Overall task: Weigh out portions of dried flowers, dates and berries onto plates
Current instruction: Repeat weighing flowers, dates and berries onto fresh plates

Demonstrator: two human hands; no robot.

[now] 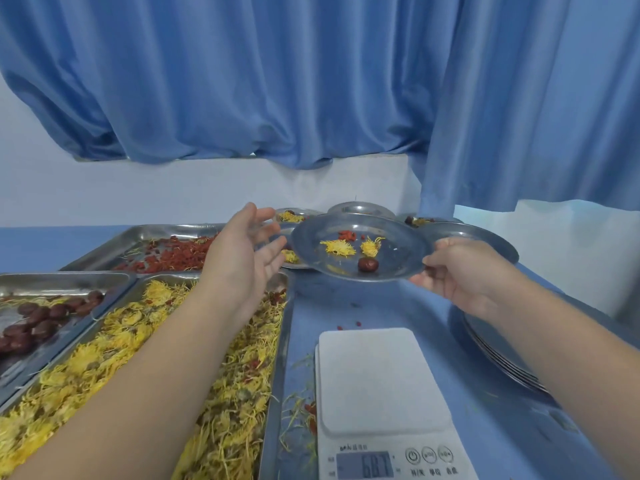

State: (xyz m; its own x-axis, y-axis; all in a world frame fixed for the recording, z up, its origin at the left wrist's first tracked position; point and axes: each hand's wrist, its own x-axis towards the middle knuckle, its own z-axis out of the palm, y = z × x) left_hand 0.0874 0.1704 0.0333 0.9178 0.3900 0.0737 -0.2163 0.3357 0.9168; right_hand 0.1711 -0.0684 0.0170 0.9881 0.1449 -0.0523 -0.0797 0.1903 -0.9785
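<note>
Pinching a steel plate (394,249), right fingers (445,258); left fingers (272,252) spread; blue table (349,304), blue curtains (277,81).

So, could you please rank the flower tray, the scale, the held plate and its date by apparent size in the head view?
1. flower tray
2. scale, nearer the camera than the plate, so that pair is unsure
3. held plate
4. date

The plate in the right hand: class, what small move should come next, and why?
Probably set the plate down beside the filled plates at the back. It already carries flowers, berries and a date, is off the scale, and the right hand grips its rim while the open left hand is alongside.
</note>
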